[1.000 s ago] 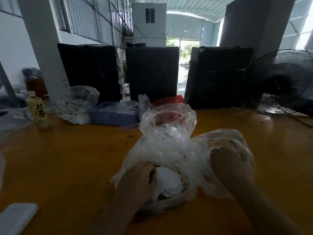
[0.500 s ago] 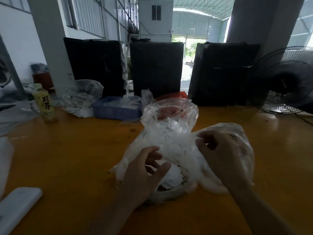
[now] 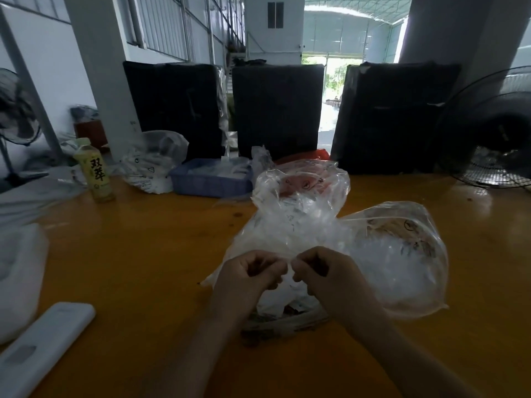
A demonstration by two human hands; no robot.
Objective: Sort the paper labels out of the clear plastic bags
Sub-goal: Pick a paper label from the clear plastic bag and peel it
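At the clear plastic bags point(image 3: 298, 225), both hands, left point(image 3: 249, 275) and right point(image 3: 324, 275), have met, now pinching one edge

Open orange surface point(image 3: 149, 254) left of the heaped clear plastic bags point(image 3: 330, 234) and again to their right, toward the fan point(image 3: 488, 133) — room there for a hand to pass. Blocked at the near left by a white remote point(image 3: 43, 346) and a white bundle point(image 3: 17, 277). Crowded along the far edge — bottle point(image 3: 94, 170), blue tray point(image 3: 209, 179), three black blocks point(image 3: 277, 110).
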